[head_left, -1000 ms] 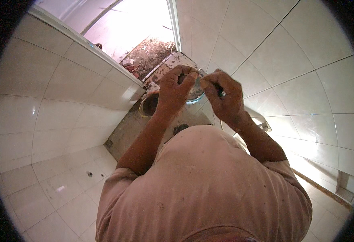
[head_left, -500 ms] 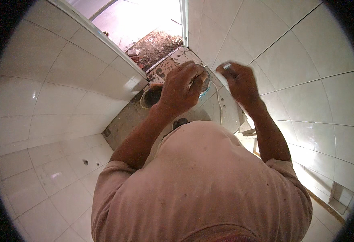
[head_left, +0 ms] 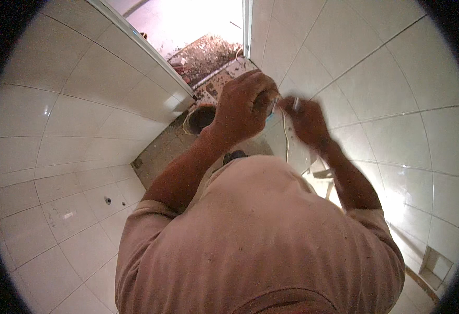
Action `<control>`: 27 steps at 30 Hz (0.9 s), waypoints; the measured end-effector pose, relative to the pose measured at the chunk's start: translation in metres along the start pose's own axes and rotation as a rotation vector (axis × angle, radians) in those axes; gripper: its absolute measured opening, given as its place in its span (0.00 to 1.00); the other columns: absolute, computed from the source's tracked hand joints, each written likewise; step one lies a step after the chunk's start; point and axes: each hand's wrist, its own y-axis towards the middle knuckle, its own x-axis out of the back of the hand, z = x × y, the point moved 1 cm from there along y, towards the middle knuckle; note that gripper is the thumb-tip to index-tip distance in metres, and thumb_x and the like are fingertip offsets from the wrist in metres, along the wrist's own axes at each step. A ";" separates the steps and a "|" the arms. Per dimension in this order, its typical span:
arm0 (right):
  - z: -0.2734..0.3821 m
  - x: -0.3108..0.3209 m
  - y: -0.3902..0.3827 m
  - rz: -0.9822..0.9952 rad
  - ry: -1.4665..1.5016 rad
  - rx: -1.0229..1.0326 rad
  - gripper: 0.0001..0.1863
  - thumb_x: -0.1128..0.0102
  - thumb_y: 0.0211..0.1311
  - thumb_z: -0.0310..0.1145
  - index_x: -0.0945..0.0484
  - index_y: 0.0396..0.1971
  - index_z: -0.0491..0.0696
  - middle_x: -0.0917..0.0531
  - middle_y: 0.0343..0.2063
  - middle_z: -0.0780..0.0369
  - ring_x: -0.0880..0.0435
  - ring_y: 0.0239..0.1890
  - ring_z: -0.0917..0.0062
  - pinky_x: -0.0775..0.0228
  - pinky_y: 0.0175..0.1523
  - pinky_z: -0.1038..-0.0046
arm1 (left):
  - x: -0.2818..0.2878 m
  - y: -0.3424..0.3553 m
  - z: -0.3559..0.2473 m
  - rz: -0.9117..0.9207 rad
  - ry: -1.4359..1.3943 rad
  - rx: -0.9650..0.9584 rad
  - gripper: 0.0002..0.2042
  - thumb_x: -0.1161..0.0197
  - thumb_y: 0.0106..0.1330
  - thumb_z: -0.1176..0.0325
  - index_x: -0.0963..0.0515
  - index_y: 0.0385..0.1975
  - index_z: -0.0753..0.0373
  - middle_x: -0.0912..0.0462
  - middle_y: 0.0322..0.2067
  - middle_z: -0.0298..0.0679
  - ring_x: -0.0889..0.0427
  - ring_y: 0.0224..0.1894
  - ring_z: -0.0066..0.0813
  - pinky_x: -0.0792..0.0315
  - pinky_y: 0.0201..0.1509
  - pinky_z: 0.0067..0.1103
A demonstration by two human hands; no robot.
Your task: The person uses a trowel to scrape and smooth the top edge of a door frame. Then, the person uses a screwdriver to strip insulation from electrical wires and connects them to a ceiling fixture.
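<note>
Both hands are raised in front of my chest, close together. My left hand is closed, its fingers curled toward the thumb; a small pale bit shows at the fingertips, too small to name. My right hand is just to its right, smeared by motion, with its fingers bent in and pointing at the left fingertips. A short white strip shows at the right fingers; I cannot tell what it is. Below and behind the left hand, a round dark-mouthed bucket stands on the floor, partly hidden by my wrist.
Glossy pale tiled walls rise on both sides. A white cable runs along the floor behind the hands. Beyond the doorway frame lies a heap of rubble. A square recess is in the right wall.
My right hand has come down and left toward the left hand. My left hand has turned and shifted slightly right. The view has tilted a little.
</note>
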 end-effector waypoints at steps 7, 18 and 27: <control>0.001 0.036 0.040 -0.139 0.029 -0.099 0.08 0.44 0.68 0.29 0.19 0.32 0.43 0.15 0.29 0.58 0.17 0.32 0.75 0.26 0.44 0.70 | -0.005 -0.002 0.004 0.035 0.095 0.049 0.07 0.43 0.67 0.68 0.23 0.30 0.65 0.23 0.27 0.47 0.21 0.31 0.49 0.28 0.36 0.37; 0.009 0.025 0.001 -0.088 0.025 0.041 0.07 0.48 0.65 0.23 0.19 0.34 0.46 0.14 0.32 0.53 0.13 0.34 0.65 0.22 0.42 0.61 | -0.017 -0.022 -0.007 0.027 0.045 -0.088 0.06 0.40 0.55 0.83 0.24 0.31 0.65 0.23 0.28 0.44 0.19 0.31 0.45 0.26 0.33 0.34; -0.005 0.003 -0.018 -0.106 0.230 -0.096 0.07 0.47 0.69 0.24 0.20 0.33 0.42 0.16 0.28 0.59 0.20 0.33 0.80 0.27 0.44 0.71 | -0.015 -0.016 -0.013 0.048 0.090 -0.003 0.04 0.41 0.57 0.81 0.25 0.30 0.65 0.23 0.29 0.45 0.19 0.34 0.48 0.26 0.35 0.36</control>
